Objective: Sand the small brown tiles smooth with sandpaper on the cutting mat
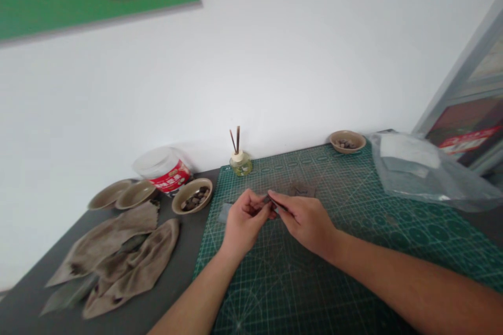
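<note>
On the near side of the bottle (241, 164), both hands meet above the green mat (353, 199). The left hand (244, 218) and right hand (303, 220) pinch a small dark piece (278, 203); its thin visible edge slants down toward the right palm. Fingers cover the rest, leaving its full shape unclear. Rightward of the bottle, a flat brown piece (302, 189) is partly hidden by the right hand.
</note>
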`<state>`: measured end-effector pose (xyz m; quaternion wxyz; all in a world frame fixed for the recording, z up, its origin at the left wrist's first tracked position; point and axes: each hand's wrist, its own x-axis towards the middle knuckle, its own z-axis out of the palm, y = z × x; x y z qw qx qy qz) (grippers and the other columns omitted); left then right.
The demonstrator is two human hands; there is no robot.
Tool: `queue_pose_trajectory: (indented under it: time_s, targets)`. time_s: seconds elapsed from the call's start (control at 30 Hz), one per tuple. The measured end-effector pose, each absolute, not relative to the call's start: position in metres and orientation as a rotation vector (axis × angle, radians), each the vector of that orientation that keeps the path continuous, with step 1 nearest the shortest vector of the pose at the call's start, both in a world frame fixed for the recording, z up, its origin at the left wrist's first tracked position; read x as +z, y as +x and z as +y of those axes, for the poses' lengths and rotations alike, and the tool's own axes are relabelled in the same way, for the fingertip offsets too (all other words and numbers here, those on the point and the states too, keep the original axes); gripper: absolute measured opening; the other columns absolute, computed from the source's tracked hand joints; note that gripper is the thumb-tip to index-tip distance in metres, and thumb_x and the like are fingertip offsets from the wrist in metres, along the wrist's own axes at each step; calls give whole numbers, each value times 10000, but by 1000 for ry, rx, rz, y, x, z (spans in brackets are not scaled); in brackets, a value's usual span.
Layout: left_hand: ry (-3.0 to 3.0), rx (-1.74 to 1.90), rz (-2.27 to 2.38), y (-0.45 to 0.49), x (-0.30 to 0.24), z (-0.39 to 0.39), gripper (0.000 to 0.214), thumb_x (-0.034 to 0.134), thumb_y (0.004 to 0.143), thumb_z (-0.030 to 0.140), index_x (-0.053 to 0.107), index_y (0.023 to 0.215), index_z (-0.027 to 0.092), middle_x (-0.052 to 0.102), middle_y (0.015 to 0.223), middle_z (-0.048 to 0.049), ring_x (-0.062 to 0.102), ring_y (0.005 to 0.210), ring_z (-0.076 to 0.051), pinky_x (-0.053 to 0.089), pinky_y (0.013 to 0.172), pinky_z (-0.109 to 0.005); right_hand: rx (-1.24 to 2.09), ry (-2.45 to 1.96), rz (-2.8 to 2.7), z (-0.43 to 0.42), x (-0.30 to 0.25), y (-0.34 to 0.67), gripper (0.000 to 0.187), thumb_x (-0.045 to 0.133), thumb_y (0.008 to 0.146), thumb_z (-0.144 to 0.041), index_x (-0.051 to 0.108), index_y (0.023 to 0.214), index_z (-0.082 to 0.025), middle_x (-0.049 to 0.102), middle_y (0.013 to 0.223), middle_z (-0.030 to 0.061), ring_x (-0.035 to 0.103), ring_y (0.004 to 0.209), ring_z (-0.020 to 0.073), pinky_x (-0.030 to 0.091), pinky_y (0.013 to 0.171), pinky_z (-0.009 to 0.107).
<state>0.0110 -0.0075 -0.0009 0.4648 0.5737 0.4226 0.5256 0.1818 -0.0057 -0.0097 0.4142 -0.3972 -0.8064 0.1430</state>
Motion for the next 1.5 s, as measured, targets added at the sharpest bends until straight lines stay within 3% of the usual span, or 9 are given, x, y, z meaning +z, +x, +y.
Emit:
queue_pose_trajectory:
  time_s: [0.2,0.43,0.6,1.07,1.3,1.5]
  targets:
    - [1409,1392,1105,8,-2,-6,208,700,792,260,516,858,188,658,634,30,587,474,-110,453,465,-210,323,-1013,-2050,-1,-8,184,374,523,910,-178,604,1273,-218,712,1145,46,704,950,180,549,853,281]
    - [1454,1356,1202,8,1,-4,192,730,729,217,582,844,172,593,602,50,577,538,-105,463,538,-206,59,-789,-2186,-3,-6,184,455,484,888,-112,538,1336,-161,582,1341,87,577,1208,179,464,1035,320]
    - [1502,1339,1270,8,1,-6,135,711,729,218,612,802,164,609,628,31,565,569,-105,450,552,-200,-29,-843,-2211,-5,-7,183,459,467,878,-102,548,1329,-146,594,1317,119,607,1172,202,514,974,343]
    - [1581,1344,1308,10,5,-8,118,715,726,239,621,716,168,624,655,14,562,588,-112,458,567,-208,-29,-820,-2216,-3,-7,184,454,478,875,-102,558,1319,-161,595,1319,102,606,1172,189,507,982,322]
    - [1571,1351,1310,7,2,-7,88,718,716,212,660,766,168,628,647,18,565,588,-110,456,561,-198,12,-843,-2234,-4,-5,185,453,480,882,-111,548,1327,-160,584,1336,93,609,1167,188,507,976,320]
    - [1569,1392,1273,8,6,-10,146,745,719,215,687,846,171,641,667,16,581,612,-111,479,584,-202,175,-923,-2105,-12,-1,184,465,496,898,-130,503,1361,-169,638,1274,73,671,1048,178,541,907,289]
